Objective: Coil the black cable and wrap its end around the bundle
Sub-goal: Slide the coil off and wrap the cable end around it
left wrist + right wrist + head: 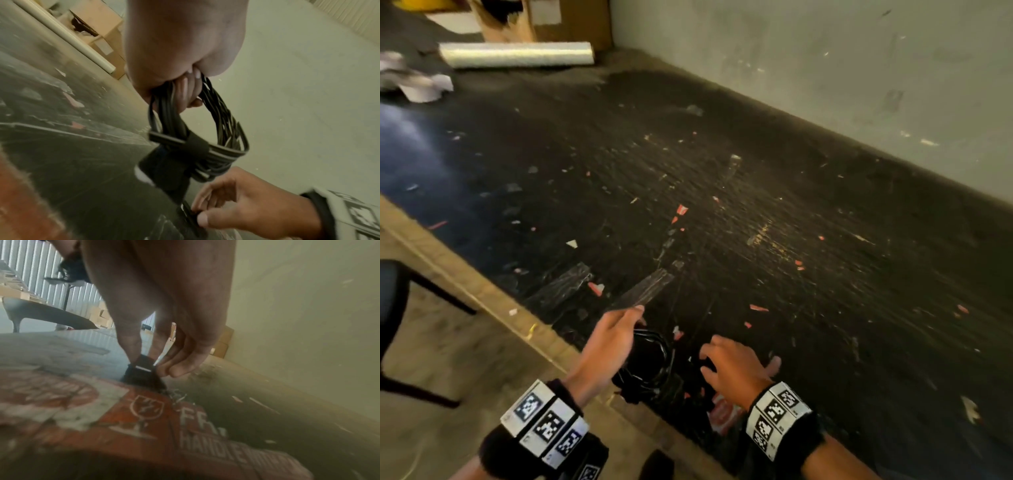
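The black cable [650, 359] hangs as a coil of several loops from my left hand [613, 339], whose fingers [189, 92] curl through the top of the bundle [218, 123]. A black strap [195, 144] crosses the loops low down, and a black block [164, 172] hangs beneath it. My right hand [736, 366] sits just right of the coil, close to the table. Its thumb [205, 217] and fingers [135, 344] pinch a small black end piece [144, 363] on the surface.
The dark, scratched table [722, 205] carries scraps of red and clear tape and a red fragile sticker [144, 418] under my right wrist. A roll of clear film [517, 54] and cardboard boxes [571, 20] lie at the far end. A wall [825, 68] runs along the right. A chair [393, 308] stands to the left.
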Demonstrator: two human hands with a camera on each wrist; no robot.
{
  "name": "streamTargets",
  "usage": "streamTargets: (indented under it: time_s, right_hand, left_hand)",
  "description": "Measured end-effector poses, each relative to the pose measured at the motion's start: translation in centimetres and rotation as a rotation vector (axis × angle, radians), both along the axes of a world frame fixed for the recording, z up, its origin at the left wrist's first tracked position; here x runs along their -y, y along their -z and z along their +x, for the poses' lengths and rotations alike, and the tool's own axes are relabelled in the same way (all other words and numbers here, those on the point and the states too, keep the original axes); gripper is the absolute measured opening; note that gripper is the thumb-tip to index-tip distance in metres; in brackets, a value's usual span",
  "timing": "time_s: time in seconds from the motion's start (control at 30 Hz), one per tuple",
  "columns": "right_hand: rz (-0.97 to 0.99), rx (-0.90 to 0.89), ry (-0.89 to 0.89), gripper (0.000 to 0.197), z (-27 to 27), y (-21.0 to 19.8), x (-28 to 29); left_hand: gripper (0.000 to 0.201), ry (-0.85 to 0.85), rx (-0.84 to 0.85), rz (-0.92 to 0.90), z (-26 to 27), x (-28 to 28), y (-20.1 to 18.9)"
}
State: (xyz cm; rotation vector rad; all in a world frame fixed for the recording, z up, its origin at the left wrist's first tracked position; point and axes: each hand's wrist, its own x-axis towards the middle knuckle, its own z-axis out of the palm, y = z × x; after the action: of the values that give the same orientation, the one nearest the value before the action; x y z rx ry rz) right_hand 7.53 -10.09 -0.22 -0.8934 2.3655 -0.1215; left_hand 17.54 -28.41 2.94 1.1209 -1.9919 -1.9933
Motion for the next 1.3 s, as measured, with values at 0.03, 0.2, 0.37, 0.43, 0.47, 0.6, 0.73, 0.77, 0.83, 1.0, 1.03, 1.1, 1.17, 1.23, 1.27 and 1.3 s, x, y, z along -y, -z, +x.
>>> streamTargets:
  time_s: [0.03,0.2,0.37,0.43,0.47,0.6,0.73,0.77,0.83,1.0,1.03,1.1,1.17,1.23,1.27,1.3]
  right_hand:
    - [-0.004,-0.011,0.024,0.021,0.2,-0.2,0.5]
    - [-0.304,-0.028,0.159,0.013,-0.8,-2.7,2.1]
    - [-0.672,-0.041,0.229,0.007,-1.2,-6.0,1.4]
    - [-0.692,-0.118,0.219,0.004,-1.1,-7.4,0.3]
    - [-0.705,-0.153,0.22,0.003,-1.1,-7.7,-0.3]
    - [-0.809,-0.286,0.524,0.014,-1.6,-8.6,-2.7]
    - [-0.998,-0.028,1.0,0.008,-3.0,-11.0,-4.2]
    - [-1.104,0.066,1.038,0.004,-3.0,-12.0,-4.9]
    - [-1.295,0.2,0.991,0.011,-2.8,-13.7,-6.3]
    - [-1.192,0.114,0.644,0.027,-2.8,-16.5,-10.5]
    - [-1.158,0.031,0.585,0.024,-2.8,-17.1,-11.2]
    - [-1.109,-0.163,0.49,0.021,-2.9,-18.2,-12.3]
    - [-1.094,-0.29,0.46,0.017,-2.9,-19.5,-13.4]
    - [-1.159,-0.335,0.495,0.016,-2.9,-21.3,-15.0]
    - [-1.19,-0.332,0.514,0.016,-2.9,-22.2,-15.9]
    - [-1.207,-0.316,0.52,0.016,-2.7,-23.1,-16.5]
  left_hand:
    - [0.035,0.034,-0.006,0.003,0.3,0.2,0.1]
    - [0.034,0.36,-0.099,-0.123,-0.5,-0.2,0.0]
    - [0.04,0.588,-0.22,-0.352,-3.6,-2.3,-0.6]
    - [0.032,0.645,-0.309,-0.425,-4.9,-3.0,-1.0]
    - [0.028,0.661,-0.36,-0.498,-5.4,-3.3,-1.3]
    - [0.023,0.785,-0.551,-0.697,-7.2,-5.2,-2.5]
    - [0.027,0.826,-0.671,-0.625,-9.0,-7.9,-4.4]
    - [0.031,0.803,-0.672,-0.513,-9.6,-8.5,-4.9]
    - [0.037,0.763,-0.557,-0.206,-10.7,-9.1,-6.0]
    - [0.025,0.728,-0.327,0.211,-11.9,-11.7,-9.6]
    - [0.026,0.733,-0.345,0.23,-12.0,-12.3,-10.2]
    - [0.032,0.729,-0.382,0.244,-12.4,-13.3,-11.2]
    - [0.034,0.715,-0.388,0.233,-12.4,-14.1,-12.2]
    - [0.034,0.664,-0.398,0.211,-12.8,-15.1,-13.3]
    - [0.034,0.632,-0.4,0.194,-13.0,-15.7,-13.8]
    - [0.034,0.599,-0.4,0.17,-13.4,-16.1,-14.2]
